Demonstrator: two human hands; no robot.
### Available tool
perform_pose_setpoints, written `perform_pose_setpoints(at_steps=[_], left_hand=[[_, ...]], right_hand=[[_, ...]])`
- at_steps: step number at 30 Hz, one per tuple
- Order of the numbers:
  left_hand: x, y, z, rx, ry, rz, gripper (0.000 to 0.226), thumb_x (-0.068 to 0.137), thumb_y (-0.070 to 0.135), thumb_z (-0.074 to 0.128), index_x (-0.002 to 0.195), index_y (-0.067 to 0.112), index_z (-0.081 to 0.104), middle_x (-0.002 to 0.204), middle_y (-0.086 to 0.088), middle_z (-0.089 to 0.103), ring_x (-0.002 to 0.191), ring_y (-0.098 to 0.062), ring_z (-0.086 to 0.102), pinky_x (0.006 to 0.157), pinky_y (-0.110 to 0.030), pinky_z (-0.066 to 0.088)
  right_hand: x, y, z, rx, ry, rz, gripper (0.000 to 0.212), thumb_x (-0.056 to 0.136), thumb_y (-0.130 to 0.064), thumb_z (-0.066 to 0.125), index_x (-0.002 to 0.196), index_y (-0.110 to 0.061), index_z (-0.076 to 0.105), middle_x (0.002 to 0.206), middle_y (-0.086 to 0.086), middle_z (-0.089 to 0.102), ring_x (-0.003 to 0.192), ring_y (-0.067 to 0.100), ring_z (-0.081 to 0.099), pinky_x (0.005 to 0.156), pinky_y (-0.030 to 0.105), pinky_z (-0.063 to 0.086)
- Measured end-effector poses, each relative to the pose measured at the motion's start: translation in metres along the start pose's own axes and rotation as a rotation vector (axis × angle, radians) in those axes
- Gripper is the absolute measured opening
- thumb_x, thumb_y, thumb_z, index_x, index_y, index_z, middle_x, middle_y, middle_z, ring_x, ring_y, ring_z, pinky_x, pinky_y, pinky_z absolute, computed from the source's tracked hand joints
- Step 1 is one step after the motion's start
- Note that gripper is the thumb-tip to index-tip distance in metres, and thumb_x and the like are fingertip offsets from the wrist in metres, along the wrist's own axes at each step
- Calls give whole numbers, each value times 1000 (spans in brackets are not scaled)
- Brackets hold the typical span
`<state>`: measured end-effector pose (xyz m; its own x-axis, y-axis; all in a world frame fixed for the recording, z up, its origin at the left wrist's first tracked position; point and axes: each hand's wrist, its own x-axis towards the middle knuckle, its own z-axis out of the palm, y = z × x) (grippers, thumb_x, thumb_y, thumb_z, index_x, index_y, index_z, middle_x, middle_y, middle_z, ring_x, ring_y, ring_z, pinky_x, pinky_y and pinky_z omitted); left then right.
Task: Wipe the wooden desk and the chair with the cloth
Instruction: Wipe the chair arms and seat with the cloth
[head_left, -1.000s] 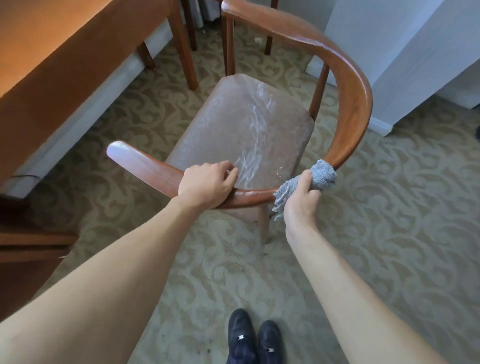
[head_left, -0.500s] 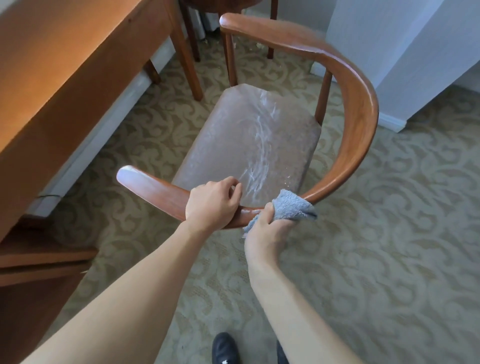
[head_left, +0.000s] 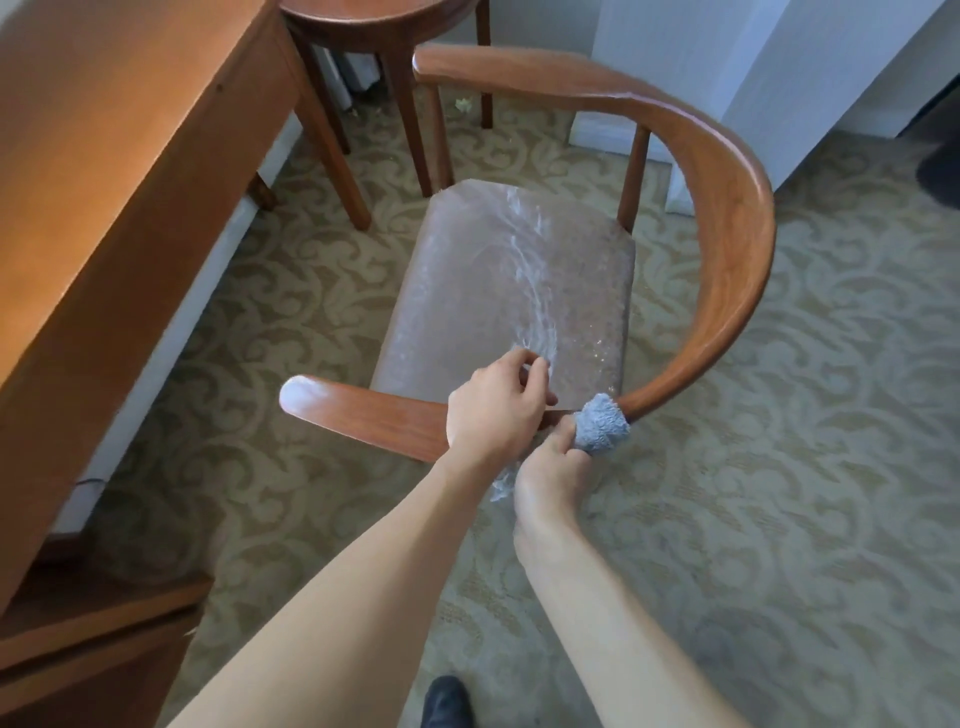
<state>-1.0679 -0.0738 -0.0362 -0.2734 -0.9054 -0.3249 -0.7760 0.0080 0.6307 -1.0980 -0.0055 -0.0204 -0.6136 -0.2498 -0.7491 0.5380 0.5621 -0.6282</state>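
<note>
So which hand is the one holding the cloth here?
The right hand: it grips the blue-grey cloth against the chair's curved rail. The left hand only holds the bare rail beside it.

Both forearms bare, no sleeves in view; a dark shoe (head_left: 448, 701) at the bottom edge.

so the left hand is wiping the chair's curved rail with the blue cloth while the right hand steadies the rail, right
Not quite: the hands are swapped. In the head view the right hand grips the blue cloth and presses it against the chair's curved rail, while the left hand rests on the rail beside it and steadies it.
</note>
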Motion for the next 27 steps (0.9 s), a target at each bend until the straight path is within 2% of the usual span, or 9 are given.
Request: perform_pose_setpoints(at_steps=[3,6,8,10,15,18,21,25,27], left_hand=[[4,-26,-28,-81,-55,127,24,99,36,45,108,31,66,82,21,76,90,-7,69,88,-35,54],[13,-86,-69,260,6,187,29,98,40,41,111,30,64,94,9,78,98,-23,70,85,-38,54],[15,-123,-91,435,100,217,39,96,48,34,107,27,65,93,2,77,93,-32,71,78,-41,53],[14,-134,-97,383,129,241,43,94,51,31,107,30,66,89,3,77,88,-30,71,76,-42,54],[14,-129,-94,309,163,259,40,97,53,31,106,35,65,88,12,77,85,-22,72,77,-41,54],[12,-129,-94,324,163,242,38,98,52,33,105,35,66,87,15,76,83,-20,72,76,-40,54],[13,-125,-91,341,165,221,38,97,53,33,104,36,67,87,15,76,83,-21,72,75,-38,53],[13,-125,-92,357,170,180,36,96,52,36,103,38,68,88,17,75,86,-20,71,76,-36,51],[11,-125,-93,370,166,180,35,97,52,36,104,38,67,88,18,75,86,-19,71,74,-35,48]], right_hand=[[-12,22,19,56,3,-22,49,107,-42,36,126,0,53,119,8,60,98,21,54,80,26,38],[-36,58,55,128,-108,59,48,101,-53,41,111,-10,59,110,6,66,103,26,64,92,40,52],[-56,76,86,194,-246,116,44,92,-61,46,97,-20,60,107,5,71,103,26,68,100,49,52],[-72,80,113,260,-360,160,40,94,-56,48,91,-20,64,102,2,75,100,24,70,99,50,54],[-81,73,122,300,-395,193,37,97,-54,50,89,-22,67,102,-3,75,100,19,70,99,46,54],[-75,77,106,265,-362,108,40,90,-57,57,89,-19,71,99,0,78,98,20,72,98,49,54],[-63,74,87,286,-253,103,45,87,-63,58,83,-18,65,99,5,75,94,22,70,100,49,53],[-34,62,51,404,-110,74,32,97,-48,59,83,-19,58,79,-5,64,72,9,60,100,46,50],[-21,44,28,453,-53,29,29,95,-46,64,87,-18,59,86,-2,68,79,13,65,101,49,50]])
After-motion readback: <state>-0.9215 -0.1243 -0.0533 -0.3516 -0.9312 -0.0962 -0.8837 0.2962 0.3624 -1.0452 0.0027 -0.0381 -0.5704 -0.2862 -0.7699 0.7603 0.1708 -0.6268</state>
